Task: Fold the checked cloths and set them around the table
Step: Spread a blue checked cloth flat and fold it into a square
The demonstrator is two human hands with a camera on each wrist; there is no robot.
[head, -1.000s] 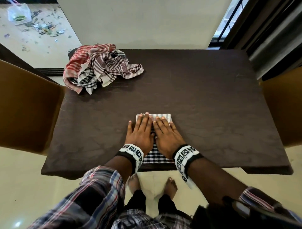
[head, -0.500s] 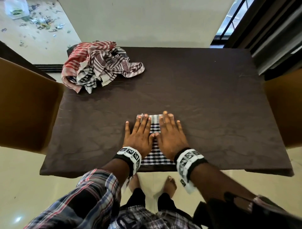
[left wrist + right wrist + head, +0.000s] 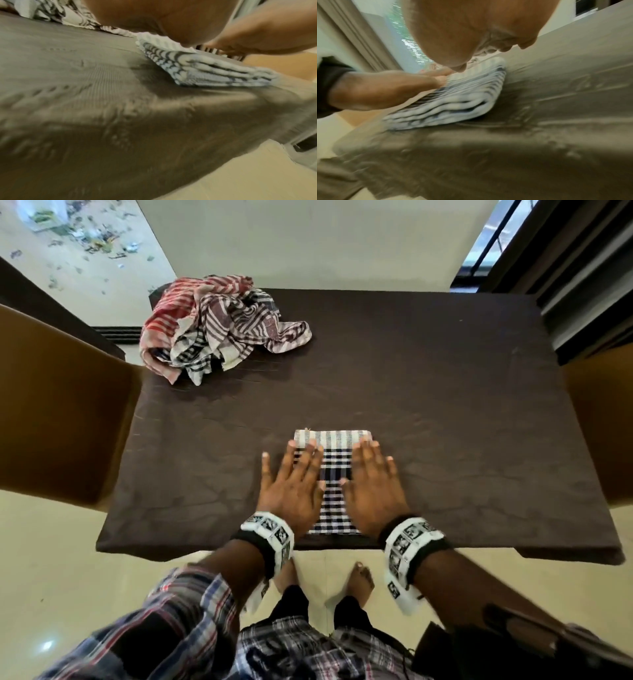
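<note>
A folded black-and-white checked cloth (image 3: 334, 474) lies at the near edge of the brown table (image 3: 428, 405). My left hand (image 3: 291, 477) lies flat on its left side with straight fingers. My right hand (image 3: 371, 477) presses flat on its right side. The wrist views show the cloth's stacked folds (image 3: 205, 70) (image 3: 453, 102) under my palms, both blurred. A heap of unfolded checked cloths (image 3: 219, 326), red, maroon and black, sits at the table's far left corner.
Brown chair backs stand at the left (image 3: 58, 412) and the right (image 3: 603, 426) of the table. Litter lies on the floor at the far left (image 3: 85, 234). A window and curtain (image 3: 548, 251) are at the far right. My bare feet (image 3: 359, 577) stand under the near edge.
My hands have slid apart, from side by side at the cloth's middle towards its left and right edges, uncovering the centre strip.
</note>
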